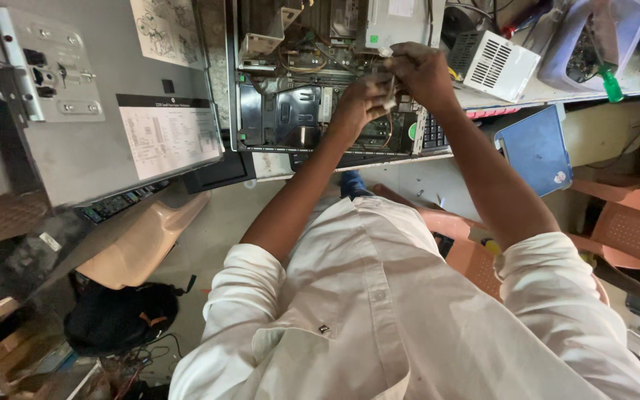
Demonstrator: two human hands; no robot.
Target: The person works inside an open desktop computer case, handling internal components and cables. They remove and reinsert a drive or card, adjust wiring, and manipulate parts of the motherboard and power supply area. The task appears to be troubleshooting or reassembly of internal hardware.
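An open desktop computer case (290,111) lies on the table edge, its boards and cables exposed. Over its right side my left hand (361,104) and my right hand (420,74) meet. Both pinch a small white connector (388,53) with thin cable between their fingers. My arms come out of white shirt sleeves. What lies under the hands inside the case is hidden.
The removed grey side panel (90,96) with diagram stickers leans at the left. A white power supply box (494,63), a plastic tub (601,41), a green-handled screwdriver (610,83) sit at the right. A blue laptop (535,148) and orange plastic chairs (631,222) stand below.
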